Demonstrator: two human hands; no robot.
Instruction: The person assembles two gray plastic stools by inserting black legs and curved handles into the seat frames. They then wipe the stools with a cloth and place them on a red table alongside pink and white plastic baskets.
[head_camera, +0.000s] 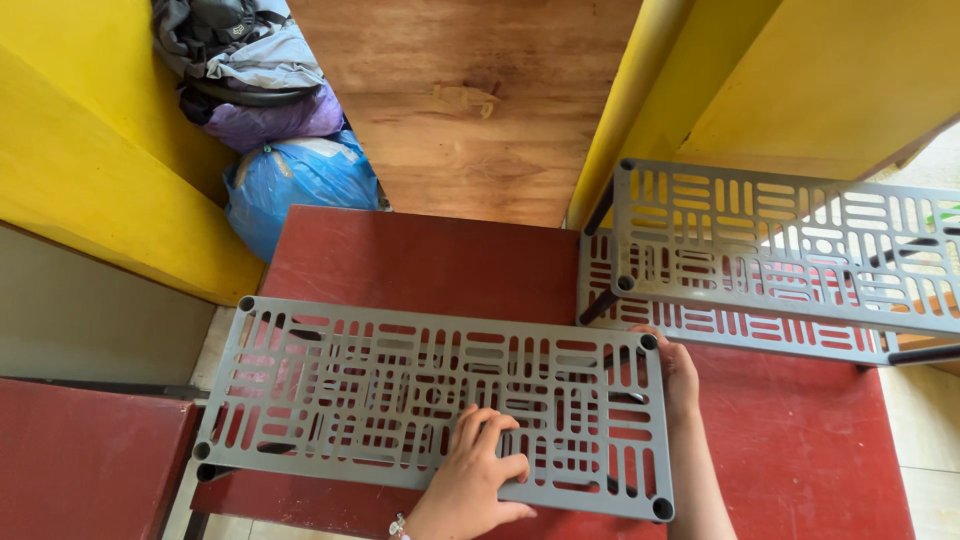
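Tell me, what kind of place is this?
Probably a home, in a storage corner: yellow walls, stuffed bags in a gap, a red table with grey shelf racks on it.

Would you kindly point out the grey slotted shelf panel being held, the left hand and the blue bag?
grey slotted shelf panel (370, 385), head view, slotted middle.
left hand (478, 470), head view, back of hand.
blue bag (290, 185), head view, front of bag.

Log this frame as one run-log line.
left hand: pressing on grey slotted shelf panel | right hand: gripping panel's right corner | surface: red table | nearby: assembled grey rack
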